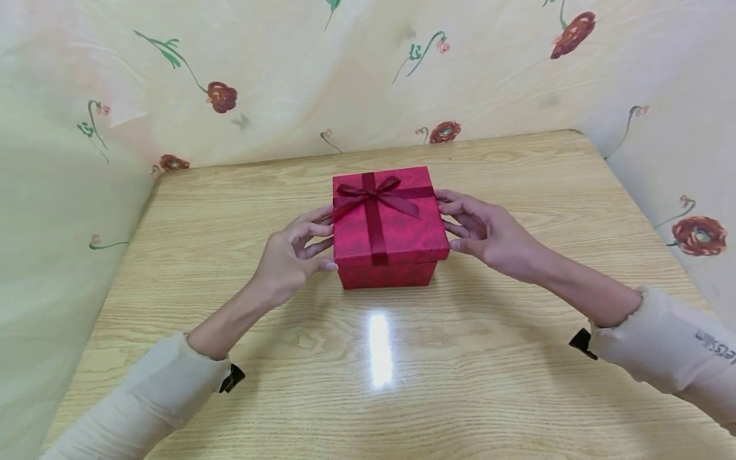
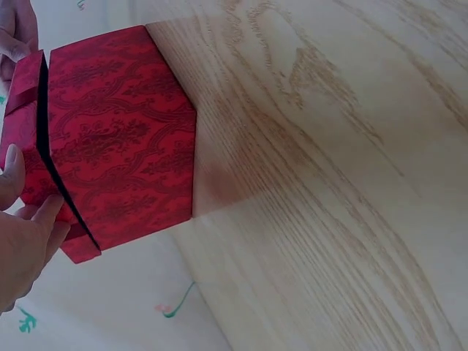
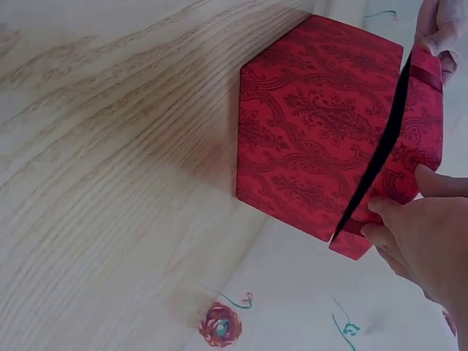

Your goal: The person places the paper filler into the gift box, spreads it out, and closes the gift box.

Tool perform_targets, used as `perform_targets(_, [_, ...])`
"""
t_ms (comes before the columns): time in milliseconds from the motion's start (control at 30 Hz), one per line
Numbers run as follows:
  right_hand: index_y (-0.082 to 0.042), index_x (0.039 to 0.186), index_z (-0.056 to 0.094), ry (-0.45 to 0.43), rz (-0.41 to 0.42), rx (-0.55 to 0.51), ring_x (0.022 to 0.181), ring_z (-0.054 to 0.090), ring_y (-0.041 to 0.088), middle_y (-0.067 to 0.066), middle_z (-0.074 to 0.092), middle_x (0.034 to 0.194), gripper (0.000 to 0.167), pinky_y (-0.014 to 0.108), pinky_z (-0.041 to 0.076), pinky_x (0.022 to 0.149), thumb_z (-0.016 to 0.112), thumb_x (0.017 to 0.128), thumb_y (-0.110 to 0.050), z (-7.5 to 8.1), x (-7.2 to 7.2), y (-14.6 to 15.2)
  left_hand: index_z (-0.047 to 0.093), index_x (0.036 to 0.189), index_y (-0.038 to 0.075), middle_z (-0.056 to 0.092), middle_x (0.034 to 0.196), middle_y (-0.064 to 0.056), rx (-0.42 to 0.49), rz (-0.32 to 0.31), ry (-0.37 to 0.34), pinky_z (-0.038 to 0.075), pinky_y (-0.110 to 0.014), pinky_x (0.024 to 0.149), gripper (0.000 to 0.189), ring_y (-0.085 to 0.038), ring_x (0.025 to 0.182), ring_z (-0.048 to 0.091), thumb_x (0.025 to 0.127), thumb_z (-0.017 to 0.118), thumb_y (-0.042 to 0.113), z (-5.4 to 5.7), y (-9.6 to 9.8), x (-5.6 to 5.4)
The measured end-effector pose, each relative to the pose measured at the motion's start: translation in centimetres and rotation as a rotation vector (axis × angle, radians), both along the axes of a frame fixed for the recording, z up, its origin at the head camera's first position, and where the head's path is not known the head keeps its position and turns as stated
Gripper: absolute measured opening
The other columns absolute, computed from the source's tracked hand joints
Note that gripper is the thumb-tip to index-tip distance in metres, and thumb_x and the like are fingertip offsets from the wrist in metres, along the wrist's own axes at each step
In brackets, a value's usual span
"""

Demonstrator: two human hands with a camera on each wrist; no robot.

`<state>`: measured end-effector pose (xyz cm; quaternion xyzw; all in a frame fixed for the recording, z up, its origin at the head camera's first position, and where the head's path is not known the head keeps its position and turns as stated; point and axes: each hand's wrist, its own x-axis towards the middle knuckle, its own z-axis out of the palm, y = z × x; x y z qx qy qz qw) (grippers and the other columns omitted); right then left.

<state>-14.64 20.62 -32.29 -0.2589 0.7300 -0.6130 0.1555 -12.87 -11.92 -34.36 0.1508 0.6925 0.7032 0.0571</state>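
Observation:
A red patterned gift box stands upright on the table, its lid (image 1: 402, 227) crossed by a dark red ribbon (image 1: 375, 233) with a bow (image 1: 372, 193) on top. My left hand (image 1: 282, 259) holds the lid's left side, thumb near the front corner. On the opposite side, my right hand (image 1: 500, 236) holds the lid by its edge with bent fingers. Below shows the box base (image 1: 386, 276). Both wrist views show a dark gap between the lid (image 3: 406, 157) and the base (image 2: 124, 139), so the lid sits slightly raised. The box's inside is hidden.
The wood-grain table (image 1: 241, 409) extends around the box, with a bright light reflection (image 1: 379, 351) in front of it. A pale cloth with printed flowers (image 1: 276, 83) hangs behind and at both sides of the table.

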Motion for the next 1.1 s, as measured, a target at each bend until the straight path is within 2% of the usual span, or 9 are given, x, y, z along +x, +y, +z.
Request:
perform_targets(300, [0.015,0.124,0.043,0.011,-0.018,0.021,0.143,0.021,0.035,0.018,0.020,0.156,0.039,0.022,0.040,0.100,0.047,0.086,0.025,-0.6,0.0,-0.2,0.053,0.107,-0.018,0.042,0.146,-0.007,-0.006,0.005,-0.009,0.047,-0.036,0.097,0.040,-0.026,0.130,0.047,0.071,0.066,-0.028,-0.6,0.0,-0.2])
perform_targets(467, [0.013,0.120,0.044,0.010,-0.030,0.032,0.142,0.023,0.035,0.016,0.021,0.156,0.037,0.022,0.040,0.100,0.047,0.086,0.025,-0.8,0.1,-0.3,0.055,0.110,-0.017,0.042,0.146,-0.006,-0.020,-0.005,-0.012,0.047,-0.033,0.096,0.041,-0.026,0.130,0.047,0.071,0.066,-0.028,-0.6,-0.1,-0.4])
perform_targets(700, [0.013,0.116,0.042,-0.005,-0.022,0.063,0.143,0.020,0.037,0.017,0.018,0.156,0.037,0.026,0.040,0.101,0.043,0.083,0.029,-1.9,0.1,-0.6,0.056,0.113,-0.016,0.043,0.145,-0.007,-0.022,-0.026,-0.020,0.044,-0.042,0.099,0.043,-0.025,0.129,0.048,0.073,0.066,-0.027,-0.9,-0.2,-0.7])
perform_targets(800, [0.013,0.117,0.043,-0.021,-0.021,0.061,0.143,0.020,0.035,0.016,0.019,0.156,0.039,0.026,0.040,0.100,0.042,0.082,0.030,-2.2,0.1,-0.6,0.055,0.113,-0.017,0.042,0.146,-0.008,-0.021,-0.034,-0.030,0.045,-0.041,0.099,0.043,-0.026,0.130,0.048,0.072,0.065,-0.027,-1.3,-0.3,-0.7])
perform_targets(933, [0.012,0.117,0.044,-0.006,-0.015,0.065,0.143,0.021,0.034,0.015,0.020,0.155,0.039,0.028,0.040,0.101,0.043,0.082,0.029,-2.4,0.0,-0.7,0.053,0.111,-0.018,0.040,0.147,-0.009,-0.013,-0.037,-0.048,0.047,-0.034,0.096,0.042,-0.027,0.131,0.045,0.072,0.064,-0.029,-2.1,-0.4,-0.7])
perform_targets(1100, [0.014,0.116,0.044,0.002,-0.011,0.060,0.143,0.021,0.036,0.017,0.019,0.156,0.038,0.029,0.038,0.102,0.041,0.082,0.030,-2.6,-0.1,-0.8,0.051,0.109,-0.018,0.038,0.148,-0.009,-0.014,-0.042,-0.034,0.047,-0.030,0.097,0.041,-0.025,0.135,0.040,0.072,0.062,-0.030,-2.9,-0.4,-0.7])
